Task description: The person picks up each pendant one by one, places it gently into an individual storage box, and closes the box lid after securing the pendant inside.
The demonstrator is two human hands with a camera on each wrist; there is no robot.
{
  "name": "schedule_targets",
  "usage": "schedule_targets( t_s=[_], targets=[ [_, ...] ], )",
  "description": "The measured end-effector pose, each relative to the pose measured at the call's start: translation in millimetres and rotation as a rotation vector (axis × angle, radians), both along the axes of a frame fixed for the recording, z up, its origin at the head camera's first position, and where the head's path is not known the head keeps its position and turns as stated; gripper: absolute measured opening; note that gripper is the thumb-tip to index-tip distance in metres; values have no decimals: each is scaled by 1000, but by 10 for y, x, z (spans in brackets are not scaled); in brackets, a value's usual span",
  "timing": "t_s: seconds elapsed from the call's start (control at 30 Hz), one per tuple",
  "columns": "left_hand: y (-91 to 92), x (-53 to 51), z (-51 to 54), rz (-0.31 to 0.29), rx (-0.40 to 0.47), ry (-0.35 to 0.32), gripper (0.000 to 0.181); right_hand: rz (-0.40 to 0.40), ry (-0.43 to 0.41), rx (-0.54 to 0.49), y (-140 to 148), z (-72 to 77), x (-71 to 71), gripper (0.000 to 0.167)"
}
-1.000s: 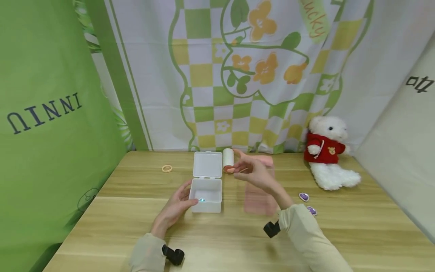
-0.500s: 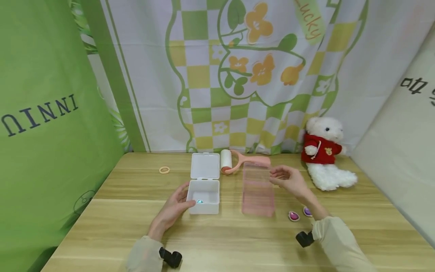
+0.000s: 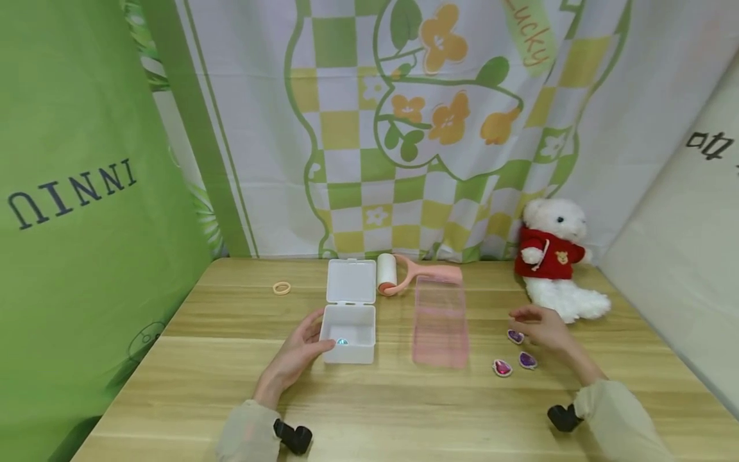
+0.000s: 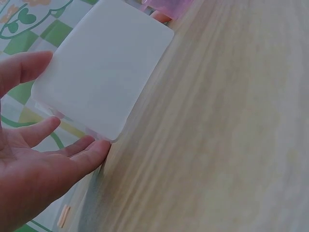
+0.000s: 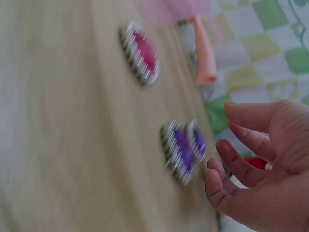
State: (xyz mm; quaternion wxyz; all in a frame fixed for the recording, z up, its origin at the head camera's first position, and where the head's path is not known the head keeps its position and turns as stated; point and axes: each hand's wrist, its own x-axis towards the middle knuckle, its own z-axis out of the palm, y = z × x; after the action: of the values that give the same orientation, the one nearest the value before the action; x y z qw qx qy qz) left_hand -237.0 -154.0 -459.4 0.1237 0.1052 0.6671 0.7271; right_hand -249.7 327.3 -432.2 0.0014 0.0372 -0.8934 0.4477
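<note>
Head view: right hand (image 3: 543, 328) beside the far purple gem (image 3: 516, 337)

My right fingers are loosely bent, a gap to the thumb, holding nothing. I think it is best to lower them gently and pinch this gem by its rim. My left hand (image 3: 294, 353) grips the white box (image 3: 349, 355) between thumb and fingers. The gem lies just at the near side of my right fingertips; whether they touch, I cannot tell.

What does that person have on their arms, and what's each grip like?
A loose, pale beige cloth sleeve is on each arm, with a small, black, rounded gadget by each cuff. The bare left grip and bare right grip show no gloves or rings.
</note>
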Motion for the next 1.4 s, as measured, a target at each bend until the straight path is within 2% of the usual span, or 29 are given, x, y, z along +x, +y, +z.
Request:
schedule_targets(
  t_s=[0.17, 0.4, 0.5, 0.63, 0.73, 1.03, 1.2, 1.4],
  targets=[
    [14, -19, -11, -17, 8, 8, 77, -2, -38, -24, 158, -112, 2, 43],
    [-5, -8, -3, -8, 3, 7, 77, 61, -93, 12, 208, -143, -12, 46],
    [-5, -8, -6, -17, 4, 2, 78, 69, -85, 58, 220, -156, -4, 45],
    [-5, 5, 14, -21, 9, -1, 78, 76, -31, 141, 214, -166, -6, 43],
    [-6, 8, 26, -21, 10, -3, 78, 77, 0, 166, 202, -167, -6, 40],
    [-9, -3, 22, -18, 10, 1, 78, 50, -29, 95, 180, -152, 12, 36],
    [0, -12, 13, -10, 13, 0, 78, 25, -13, 62, 161, -130, 21, 32],
    [-5, 1, 19, -8, 1, 6, 77, -1, -3, 61, 87, -83, 44, 37]
  ],
)
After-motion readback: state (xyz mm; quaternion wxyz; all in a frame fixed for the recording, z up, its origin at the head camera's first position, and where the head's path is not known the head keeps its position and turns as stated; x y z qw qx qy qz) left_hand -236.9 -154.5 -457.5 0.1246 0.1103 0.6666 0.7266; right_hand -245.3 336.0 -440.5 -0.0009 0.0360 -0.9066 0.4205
